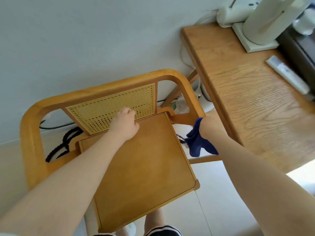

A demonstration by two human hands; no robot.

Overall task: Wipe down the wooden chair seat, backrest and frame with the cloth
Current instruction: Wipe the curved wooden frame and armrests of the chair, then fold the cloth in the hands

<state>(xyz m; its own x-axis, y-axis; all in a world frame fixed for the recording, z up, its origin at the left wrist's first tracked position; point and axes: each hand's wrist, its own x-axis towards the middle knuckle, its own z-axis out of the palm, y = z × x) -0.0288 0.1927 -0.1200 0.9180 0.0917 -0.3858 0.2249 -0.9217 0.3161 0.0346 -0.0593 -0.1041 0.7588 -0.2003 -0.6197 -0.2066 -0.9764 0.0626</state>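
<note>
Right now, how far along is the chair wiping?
Nothing shows as finished. The right hand presses the dark blue cloth against the curved wooden armrest frame, while the left hand grips the cane-panel backrest. The flat wooden seat looks untouched.

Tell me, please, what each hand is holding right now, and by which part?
The right hand grips the blue cloth by its upper end against the chair frame. The left hand grips the cane backrest's lower rail.

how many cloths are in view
1: a blue cloth held in the right hand beside the chair's right armrest. Others could lie hidden under the chair or desk.
</note>
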